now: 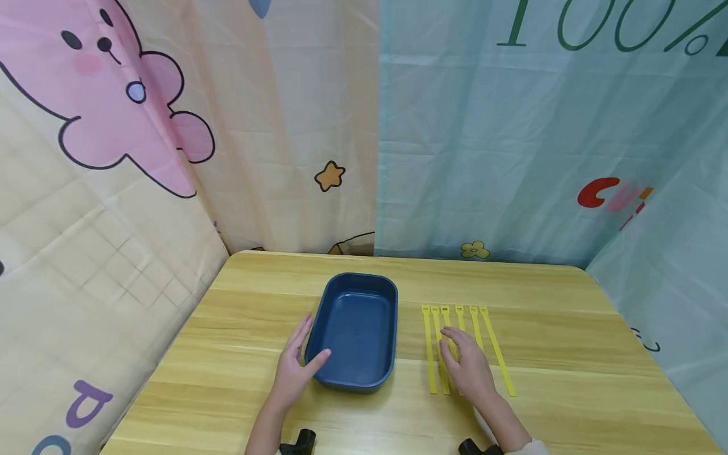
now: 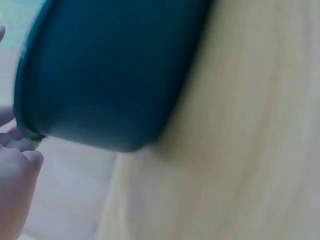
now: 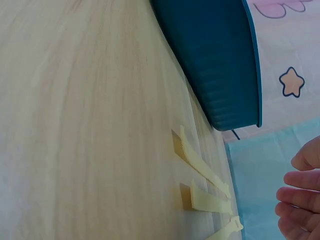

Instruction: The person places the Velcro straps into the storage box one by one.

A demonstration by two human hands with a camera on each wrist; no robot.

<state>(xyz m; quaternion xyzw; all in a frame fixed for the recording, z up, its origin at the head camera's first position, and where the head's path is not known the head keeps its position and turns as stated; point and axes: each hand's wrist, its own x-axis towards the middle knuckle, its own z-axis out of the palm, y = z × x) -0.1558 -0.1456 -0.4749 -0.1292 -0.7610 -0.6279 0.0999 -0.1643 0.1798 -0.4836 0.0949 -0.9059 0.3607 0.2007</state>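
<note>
We see six yellow strips point(image 1: 476, 325) lying on the table to the right of the blue tray point(image 1: 358, 335), side by side with their slotted heads at the far end; the rightmost slants outward toward us. Our right hand point(image 1: 472, 370) is over the middle strips, its fingers relaxed and slightly bent, with a gap between thumb and fingers; the right wrist view shows it apart from the strips. The tray sits upright just beyond the leftmost strip, and our left hand point(image 1: 292, 373) is at its left side, thumb and straight fingers spread wide, the thumb reaching over the near part of the rim. We cannot tell whether that hand touches the tray, as the left wrist view is blurred. Under everything we have the wood-grain table point(image 1: 569, 379), with a black fitting point(image 1: 301, 442) by our left wrist. Behind it hang a beige cloth point(image 1: 296, 95) with an orange star point(image 1: 330, 175) and a pale blue cloth point(image 1: 483, 126) with a yellow flower point(image 1: 474, 249).
</note>
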